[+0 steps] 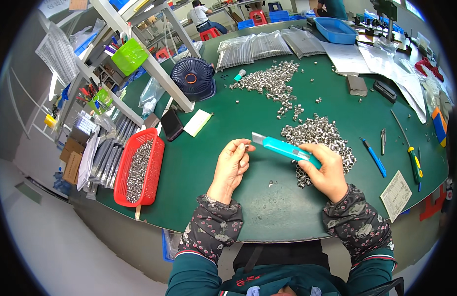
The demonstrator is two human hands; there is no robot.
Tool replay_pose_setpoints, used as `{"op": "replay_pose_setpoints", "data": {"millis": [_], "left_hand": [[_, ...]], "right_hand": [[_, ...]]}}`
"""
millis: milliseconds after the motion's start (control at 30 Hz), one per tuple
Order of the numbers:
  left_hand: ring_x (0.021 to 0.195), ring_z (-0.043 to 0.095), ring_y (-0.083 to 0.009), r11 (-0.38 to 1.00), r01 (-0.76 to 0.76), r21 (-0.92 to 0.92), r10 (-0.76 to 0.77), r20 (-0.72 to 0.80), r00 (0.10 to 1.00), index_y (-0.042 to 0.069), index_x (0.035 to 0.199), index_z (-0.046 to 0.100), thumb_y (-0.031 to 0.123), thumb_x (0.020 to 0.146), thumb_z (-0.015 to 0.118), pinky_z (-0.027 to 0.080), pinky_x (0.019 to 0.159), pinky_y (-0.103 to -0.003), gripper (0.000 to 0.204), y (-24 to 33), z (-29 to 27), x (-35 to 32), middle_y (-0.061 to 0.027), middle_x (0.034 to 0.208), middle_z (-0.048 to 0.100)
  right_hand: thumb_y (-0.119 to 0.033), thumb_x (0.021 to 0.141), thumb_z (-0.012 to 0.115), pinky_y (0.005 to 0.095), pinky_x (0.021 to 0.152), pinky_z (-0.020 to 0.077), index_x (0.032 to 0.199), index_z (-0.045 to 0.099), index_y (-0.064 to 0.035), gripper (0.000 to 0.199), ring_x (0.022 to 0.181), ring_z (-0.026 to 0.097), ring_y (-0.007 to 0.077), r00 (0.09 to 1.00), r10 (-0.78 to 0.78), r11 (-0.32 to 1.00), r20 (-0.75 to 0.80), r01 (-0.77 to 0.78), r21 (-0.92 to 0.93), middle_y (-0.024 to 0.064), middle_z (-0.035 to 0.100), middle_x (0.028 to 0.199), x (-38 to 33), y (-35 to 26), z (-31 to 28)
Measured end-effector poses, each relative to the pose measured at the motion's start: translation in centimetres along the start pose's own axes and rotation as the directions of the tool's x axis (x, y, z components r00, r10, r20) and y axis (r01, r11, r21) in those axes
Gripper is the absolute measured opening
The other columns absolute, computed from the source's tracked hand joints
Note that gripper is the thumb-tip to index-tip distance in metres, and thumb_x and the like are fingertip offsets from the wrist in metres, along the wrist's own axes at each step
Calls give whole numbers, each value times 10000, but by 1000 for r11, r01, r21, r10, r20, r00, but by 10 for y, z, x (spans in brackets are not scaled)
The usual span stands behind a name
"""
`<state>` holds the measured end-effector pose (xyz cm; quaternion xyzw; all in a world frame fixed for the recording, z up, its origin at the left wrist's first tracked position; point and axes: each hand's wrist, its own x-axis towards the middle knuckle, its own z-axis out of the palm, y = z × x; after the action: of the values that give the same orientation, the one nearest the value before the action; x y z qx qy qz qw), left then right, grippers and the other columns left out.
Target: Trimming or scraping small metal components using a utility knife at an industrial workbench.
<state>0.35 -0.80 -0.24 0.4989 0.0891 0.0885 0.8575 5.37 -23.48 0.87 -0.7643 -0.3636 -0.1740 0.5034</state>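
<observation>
Green covering was spread over the counter (199, 163), and a factory room was seen behind it. A teal cutter knife (286, 149) was gripped in the right hand (327, 170), with its blade pointed at the left hand (232, 165), probably so it could reach the part. A small metal ring (244, 146) was pinched in the left hand's fingertips, held up close to the blade. Just behind the right hand, a pile of metal rings (319, 135) was kept within easy reach. Far to the left of the left hand, a red basket (152, 187) was filled with more rings.

Turquoise utility knife (286, 148), blade out, tilted toward tiny metal ring (245, 146)
</observation>
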Motion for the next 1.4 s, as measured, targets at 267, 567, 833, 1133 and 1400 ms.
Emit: {"op": "replay_pose_setpoints", "data": {"millis": [267, 567, 833, 1133, 1400], "left_hand": [[507, 350, -23, 997, -75, 18, 75, 17, 997, 20, 987, 512, 85, 844, 521, 258, 373, -134, 158, -3, -7, 4, -40, 818, 521], [502, 330, -16, 992, -115, 58, 113, 37, 993, 14, 949, 547, 90, 846, 523, 248, 376, -138, 131, -2, -3, 3, -11, 776, 507], [437, 306, 0, 910, -180, 375, 179, 37, 983, 1, 940, 578, 113, 838, 544, 217, 369, -152, 155, 0, -2, 1, 38, 686, 458], [446, 292, 2, 970, -146, 193, 164, -81, 983, 1, 952, 563, 92, 845, 523, 204, 370, -150, 146, -2, -4, 3, -43, 803, 556], [444, 290, 5, 959, -181, 218, 193, -33, 981, 14, 942, 559, 85, 841, 528, 195, 367, -149, 127, -1, 0, 0, -20, 788, 545]], "right_hand": [[-172, 705, 642, 302, 615, 465, 942, 604, -50, 270, 701, 601, 224, 966, 197, 970, 169, -217, 107, 111, 615, 832, 1, 2, -4], [-169, 707, 642, 284, 612, 460, 944, 609, -46, 270, 683, 606, 182, 920, 286, 922, 268, -340, 183, 114, 624, 782, 0, 3, -5], [-156, 694, 647, 301, 532, 438, 922, 609, -59, 251, 591, 566, 211, 976, 142, 990, 164, -140, -22, 78, 589, 725, -1, 4, -4], [-174, 704, 637, 324, 519, 430, 923, 601, -58, 250, 584, 552, 250, 997, 66, 997, 31, -64, -52, 96, 560, 689, -3, 1, -1], [-184, 711, 637, 310, 587, 459, 929, 612, -38, 264, 665, 597, 240, 956, 210, 961, 205, -240, 136, 125, 613, 788, -4, 5, 1]]}}
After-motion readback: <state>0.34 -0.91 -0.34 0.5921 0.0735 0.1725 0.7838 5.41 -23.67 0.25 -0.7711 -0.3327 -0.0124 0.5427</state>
